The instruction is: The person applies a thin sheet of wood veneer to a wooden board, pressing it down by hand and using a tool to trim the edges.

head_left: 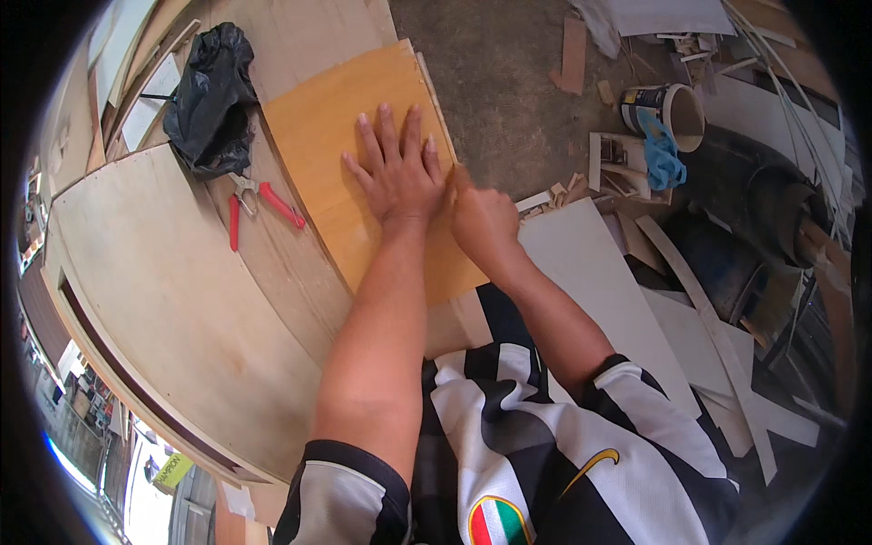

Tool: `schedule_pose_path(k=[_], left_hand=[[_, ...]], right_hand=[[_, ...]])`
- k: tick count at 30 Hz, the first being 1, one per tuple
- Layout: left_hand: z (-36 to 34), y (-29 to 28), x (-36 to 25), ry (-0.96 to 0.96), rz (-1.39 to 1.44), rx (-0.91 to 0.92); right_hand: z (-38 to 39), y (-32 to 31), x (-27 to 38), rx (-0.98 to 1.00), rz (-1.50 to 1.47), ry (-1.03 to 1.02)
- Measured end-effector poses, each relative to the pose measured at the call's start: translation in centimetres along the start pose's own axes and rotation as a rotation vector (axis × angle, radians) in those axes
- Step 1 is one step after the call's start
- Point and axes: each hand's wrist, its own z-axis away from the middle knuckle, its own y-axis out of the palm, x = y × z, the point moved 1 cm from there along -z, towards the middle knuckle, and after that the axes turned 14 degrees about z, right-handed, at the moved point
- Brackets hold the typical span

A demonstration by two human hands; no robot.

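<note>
A yellow-orange wooden board lies at a slant on the workbench in front of me. My left hand is pressed flat on it with the fingers spread, near the right side. Right beside it, my right hand is closed at the board's right edge, with the thumb side toward the board. It is slightly blurred, and whatever its fingers may grip is hidden. A thin pale strip shows along that edge, beyond the fingers. To the left of the board rest red-handled pliers.
Beside the pliers sits a black plastic bag. A curved pale wooden panel fills the left. On the right are a bucket with a blue cloth, a white panel, dark drums and wood offcuts.
</note>
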Motion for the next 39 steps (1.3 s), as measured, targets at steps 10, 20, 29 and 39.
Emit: schedule_pose_path(k=[10,20,29,39], left_hand=[[-0.1,-0.2,0.1,-0.014,-0.025,0.039],[0.2,0.1,0.6,0.002,-0.043,-0.007],[0.2,0.4,0.7,0.021,-0.058,-0.032],[0.1,0.4,0.4,-0.007,-0.058,-0.002]], right_hand=[[0.2,-0.1,0.5,-0.023,-0.073,0.055],[2.0,-0.4,-0.2,-0.073,-0.121,0.016],[3.2,0.0,-0.5,0.048,-0.016,0.006],[2.9,0.3,-1.0,0.016,-0.054,-0.026]])
